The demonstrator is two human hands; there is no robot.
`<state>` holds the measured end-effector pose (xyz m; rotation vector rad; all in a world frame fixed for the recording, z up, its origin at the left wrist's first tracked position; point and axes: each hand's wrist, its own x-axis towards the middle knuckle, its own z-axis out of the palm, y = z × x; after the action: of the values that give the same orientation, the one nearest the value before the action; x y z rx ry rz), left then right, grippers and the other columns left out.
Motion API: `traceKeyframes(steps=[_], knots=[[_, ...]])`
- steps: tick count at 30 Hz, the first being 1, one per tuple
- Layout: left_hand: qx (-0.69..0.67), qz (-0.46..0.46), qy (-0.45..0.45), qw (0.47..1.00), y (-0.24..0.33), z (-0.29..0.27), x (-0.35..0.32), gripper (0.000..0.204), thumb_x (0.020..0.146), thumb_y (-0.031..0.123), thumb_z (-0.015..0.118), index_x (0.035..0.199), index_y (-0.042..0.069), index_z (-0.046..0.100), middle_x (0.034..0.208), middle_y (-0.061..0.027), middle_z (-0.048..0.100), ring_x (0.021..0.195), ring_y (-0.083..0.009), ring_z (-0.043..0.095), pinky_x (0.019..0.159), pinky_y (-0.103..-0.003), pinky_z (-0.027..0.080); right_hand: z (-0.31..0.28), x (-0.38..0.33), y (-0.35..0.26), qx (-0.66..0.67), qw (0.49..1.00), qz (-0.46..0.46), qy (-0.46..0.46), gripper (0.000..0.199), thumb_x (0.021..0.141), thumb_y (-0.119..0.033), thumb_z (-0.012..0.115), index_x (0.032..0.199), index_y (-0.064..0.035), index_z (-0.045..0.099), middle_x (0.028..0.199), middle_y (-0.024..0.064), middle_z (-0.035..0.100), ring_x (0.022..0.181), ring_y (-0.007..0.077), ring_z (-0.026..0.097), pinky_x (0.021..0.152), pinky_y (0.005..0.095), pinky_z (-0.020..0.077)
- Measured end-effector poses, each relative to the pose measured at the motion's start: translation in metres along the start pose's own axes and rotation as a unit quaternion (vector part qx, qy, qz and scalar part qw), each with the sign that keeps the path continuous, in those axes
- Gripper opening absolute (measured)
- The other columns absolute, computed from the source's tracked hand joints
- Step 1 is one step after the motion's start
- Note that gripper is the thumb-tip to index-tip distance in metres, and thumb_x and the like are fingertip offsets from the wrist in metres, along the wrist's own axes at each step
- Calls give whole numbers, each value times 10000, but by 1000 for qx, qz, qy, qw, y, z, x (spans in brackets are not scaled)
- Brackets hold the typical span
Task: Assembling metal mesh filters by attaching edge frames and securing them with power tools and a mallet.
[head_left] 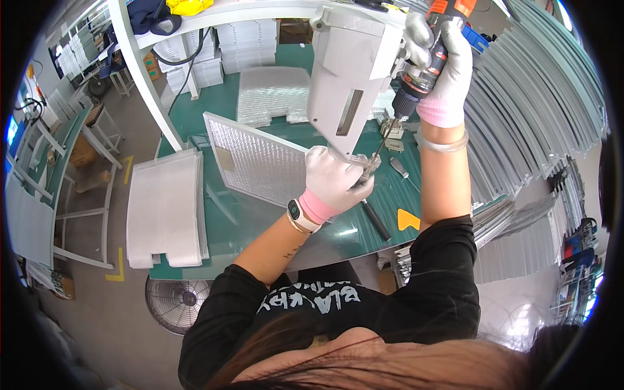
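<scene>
Two gloved hands work over the green desk (260, 227): the left hand (335, 179) pinches a metal latch (367, 168) steady at the mesh filter's (260, 162) near edge. Above the filter, the right hand (442, 71) grips a cordless drill (422, 65), its bit aimed down at the latch.

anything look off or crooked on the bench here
Nothing looks spilled or damaged. The framed metal mesh panel lies askew on the green bench mat, one corner under the left hand. The right hand grips an orange-and-black power screwdriver beside the grey sheet-metal housing.
</scene>
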<state>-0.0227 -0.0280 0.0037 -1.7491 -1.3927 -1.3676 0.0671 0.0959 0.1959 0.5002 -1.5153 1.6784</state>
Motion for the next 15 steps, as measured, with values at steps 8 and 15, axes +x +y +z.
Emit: traceKeyframes(steps=[8,15], knots=[[-117,-23,61,991,-1,7,-6,121,659,138,731,769,104,692,584,-14,516,529,-226,486,482,-358,358,25,-23,38,33,994,95,-47,554,887,-386,660,1218,18,473,655,20,461,482,69,404,413,205,320],[-133,-10,20,991,5,-3,-2,105,667,129,734,685,93,637,610,-41,526,533,-224,477,509,-365,374,33,-25,59,85,993,82,-11,618,881,-396,633,1242,70,448,610,-2,456,436,43,373,385,184,291]])
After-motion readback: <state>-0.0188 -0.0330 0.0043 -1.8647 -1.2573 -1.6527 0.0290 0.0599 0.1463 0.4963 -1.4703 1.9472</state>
